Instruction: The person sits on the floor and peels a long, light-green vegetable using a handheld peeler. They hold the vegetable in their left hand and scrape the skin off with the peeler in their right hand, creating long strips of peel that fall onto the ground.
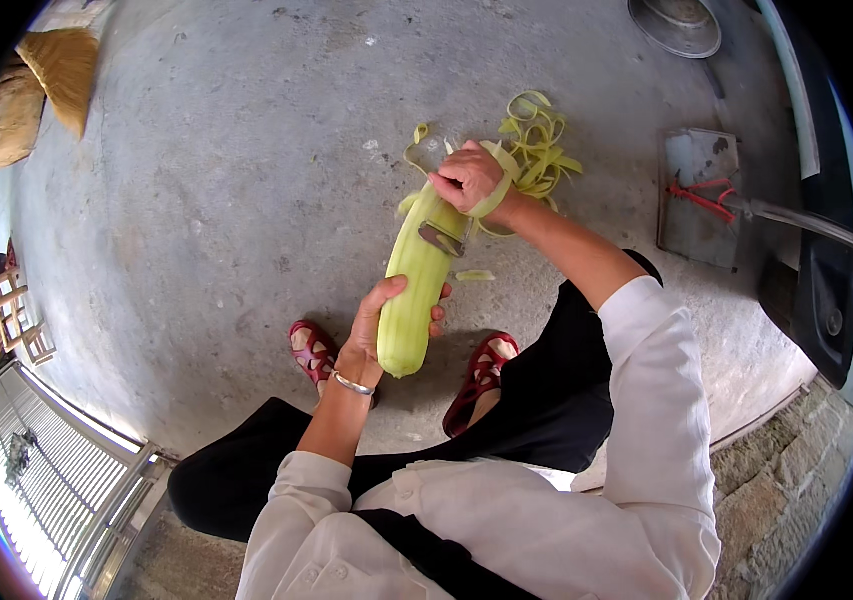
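My left hand grips the near end of a long, pale green gourd, which points away from me over the concrete floor. A silver bangle sits on that wrist. My right hand holds a metal peeler against the gourd's far half, and a strip of peel curls over the hand. A heap of green peel strips lies on the floor just beyond the right hand.
My feet in red sandals rest on the grey concrete floor. A metal drain cover with a red clip lies to the right, a hose beside it, and a metal basin stands at the far right. A straw broom lies far left.
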A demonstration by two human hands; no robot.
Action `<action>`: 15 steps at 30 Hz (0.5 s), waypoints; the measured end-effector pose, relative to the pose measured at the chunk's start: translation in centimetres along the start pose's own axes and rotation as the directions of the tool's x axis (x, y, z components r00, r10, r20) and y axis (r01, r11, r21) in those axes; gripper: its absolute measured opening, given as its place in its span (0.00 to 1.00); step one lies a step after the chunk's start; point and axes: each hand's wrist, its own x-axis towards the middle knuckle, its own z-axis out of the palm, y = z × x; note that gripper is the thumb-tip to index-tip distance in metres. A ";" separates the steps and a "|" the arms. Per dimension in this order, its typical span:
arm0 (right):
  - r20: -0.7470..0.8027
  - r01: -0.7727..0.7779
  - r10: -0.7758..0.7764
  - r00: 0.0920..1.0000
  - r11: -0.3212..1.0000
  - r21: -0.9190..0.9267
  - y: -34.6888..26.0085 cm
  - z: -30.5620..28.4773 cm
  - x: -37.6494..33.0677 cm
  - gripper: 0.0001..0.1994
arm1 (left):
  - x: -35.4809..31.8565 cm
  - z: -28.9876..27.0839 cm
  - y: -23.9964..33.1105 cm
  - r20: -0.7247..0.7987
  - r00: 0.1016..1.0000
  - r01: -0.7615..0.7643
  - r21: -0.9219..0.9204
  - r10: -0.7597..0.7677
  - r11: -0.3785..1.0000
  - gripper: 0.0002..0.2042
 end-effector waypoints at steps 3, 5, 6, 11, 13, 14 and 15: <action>-0.001 -0.031 0.031 1.000 1.000 -0.003 1.4 -0.2 0.2 0.15 | 0.0 0.0 -0.1 0.005 1.000 -0.015 -0.005 0.015 1.000 0.34; -0.023 -0.043 0.042 0.999 0.998 -0.039 3.6 0.3 -0.3 0.15 | 0.1 -0.1 -0.1 0.012 1.000 -0.013 -0.005 0.013 1.000 0.35; -0.064 -0.049 0.042 0.997 0.993 -0.109 4.9 0.4 -0.4 0.14 | 0.1 -0.1 -0.2 0.012 1.000 -0.011 -0.010 0.011 1.000 0.35; -0.173 -0.218 0.166 0.971 0.914 -0.342 11.7 -3.3 -2.6 0.13 | 0.1 -0.8 0.1 0.036 0.999 -0.021 -0.018 0.022 1.000 0.33; -0.182 -0.281 0.231 0.956 0.900 -0.332 11.8 -4.1 -2.3 0.12 | 0.1 -0.7 0.0 0.044 0.999 -0.023 0.009 0.023 1.000 0.33; -0.180 -0.286 0.246 0.952 0.925 -0.249 10.4 -3.4 -1.5 0.13 | 0.2 -0.7 -0.1 0.051 0.999 -0.021 0.003 0.021 1.000 0.32; -0.177 -0.290 0.262 0.949 0.943 -0.163 8.9 -2.8 -0.8 0.13 | 0.2 -0.8 -0.2 0.057 0.998 -0.019 -0.002 0.019 1.000 0.31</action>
